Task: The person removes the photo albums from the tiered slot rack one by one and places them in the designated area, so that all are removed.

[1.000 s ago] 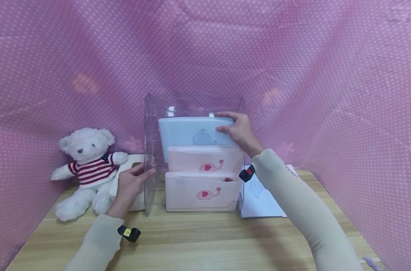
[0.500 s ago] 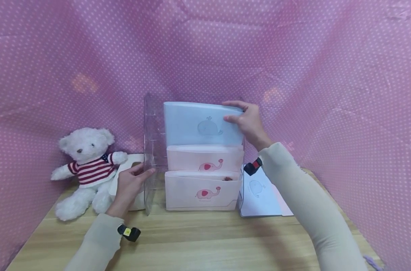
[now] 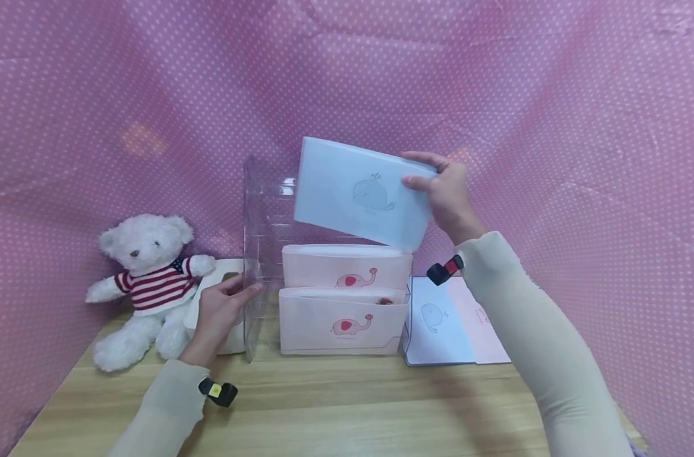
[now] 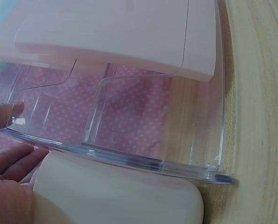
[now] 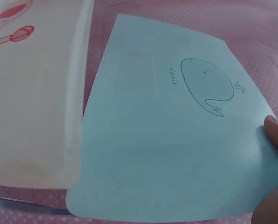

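My right hand point(image 3: 452, 193) pinches a slim light blue storage box point(image 3: 335, 190) by its upper right corner, thumb across the front. A whale drawing marks its face, and it tilts down to the right above the clear acrylic rack point(image 3: 255, 254). In the right wrist view, the blue box point(image 5: 153, 130) hangs beside a pink one. My left hand point(image 3: 218, 314) grips the rack's left side panel, thumb on the inner side and fingers outside. Two pink boxes with red elephants stand in the rack: a rear one point(image 3: 312, 266) and a front one point(image 3: 312, 327).
A cream-coloured box point(image 4: 120, 191) sits right against the rack's left side, behind my left hand. A white teddy bear point(image 3: 158, 273) in a striped sweater sits at the far left. Right of the rack lie flat blue point(image 3: 440, 343) and pink point(image 3: 486, 339) sheets on the wooden table point(image 3: 335, 406).
My right hand has raised the blue box up and to the right, out of the rack's back part, and it has tilted. My left hand has stayed on the side panel.
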Motion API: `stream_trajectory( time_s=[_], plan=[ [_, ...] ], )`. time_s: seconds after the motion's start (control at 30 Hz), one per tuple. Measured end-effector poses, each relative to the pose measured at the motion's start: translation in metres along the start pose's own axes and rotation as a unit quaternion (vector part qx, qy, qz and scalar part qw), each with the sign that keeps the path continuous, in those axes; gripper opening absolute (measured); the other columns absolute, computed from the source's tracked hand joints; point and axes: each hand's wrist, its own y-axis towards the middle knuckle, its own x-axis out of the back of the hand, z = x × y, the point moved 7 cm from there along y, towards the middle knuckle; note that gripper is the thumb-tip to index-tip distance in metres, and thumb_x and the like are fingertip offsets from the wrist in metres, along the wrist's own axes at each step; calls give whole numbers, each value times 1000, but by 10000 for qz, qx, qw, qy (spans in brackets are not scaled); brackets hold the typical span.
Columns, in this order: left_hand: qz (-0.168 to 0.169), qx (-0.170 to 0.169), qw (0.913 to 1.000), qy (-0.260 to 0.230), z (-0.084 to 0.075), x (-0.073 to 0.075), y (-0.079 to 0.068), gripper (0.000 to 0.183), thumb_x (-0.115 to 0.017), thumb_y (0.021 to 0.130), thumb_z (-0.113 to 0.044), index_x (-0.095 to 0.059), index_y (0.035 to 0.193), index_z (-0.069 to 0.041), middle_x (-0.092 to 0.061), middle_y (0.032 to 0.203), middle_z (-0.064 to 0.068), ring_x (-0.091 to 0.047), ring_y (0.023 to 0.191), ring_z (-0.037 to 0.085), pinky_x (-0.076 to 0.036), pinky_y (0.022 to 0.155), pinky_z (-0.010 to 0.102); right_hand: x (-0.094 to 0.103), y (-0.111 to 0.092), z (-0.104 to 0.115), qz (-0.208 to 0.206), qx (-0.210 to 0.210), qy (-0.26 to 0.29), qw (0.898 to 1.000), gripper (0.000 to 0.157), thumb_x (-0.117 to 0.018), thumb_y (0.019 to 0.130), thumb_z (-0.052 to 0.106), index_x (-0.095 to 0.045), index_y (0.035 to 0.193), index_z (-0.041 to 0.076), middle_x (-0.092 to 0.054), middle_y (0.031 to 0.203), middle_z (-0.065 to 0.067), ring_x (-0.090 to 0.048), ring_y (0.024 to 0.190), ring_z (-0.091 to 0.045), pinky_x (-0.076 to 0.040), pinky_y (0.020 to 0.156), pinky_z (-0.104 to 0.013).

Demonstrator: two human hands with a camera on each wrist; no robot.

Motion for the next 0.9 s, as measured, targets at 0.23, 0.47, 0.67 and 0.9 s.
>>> stream_trajectory(
  time_s=[0.23,0.47,0.67,0.9],
  plan=[
    [31,36,10000,-69,0,0,0,56,-77,91,-29,-59,141,-11,-61,143,13,-60,119,14,-46,81,5,21,2,3,-436,-155,405,9981,41,-77,85,0,-74,122,18,-63,136,-9,-67,118,-31,-57,97,-50],
    [49,14,10000,-52,1,-1,1,57,-78,91,-32,-60,141,-12,-62,142,12,-59,109,3,-47,82,5,40,-6,1,-647,-310,1044,9919,43,-80,81,-3,-75,120,14,-61,130,-2,-64,120,-27,-58,97,-43],
    [42,53,9999,-94,2,-1,1,59,-78,90,-32,-59,142,-12,-62,142,12,-59,108,3,-47,83,7,51,-18,-4,-635,-386,1566,9849,45,-82,78,-6,-75,119,13,-48,156,-3,-47,143,-26,-58,93,-34],
    [-9,102,9998,-142,3,-1,2,62,-80,89,-32,-58,142,-10,-62,143,12,-60,109,5,-47,83,6,60,-30,-14,-702,-512,1942,9771,51,-88,72,-2,-75,120,11,-66,128,-3,-74,99,-19,-62,81,-30]
  ],
)
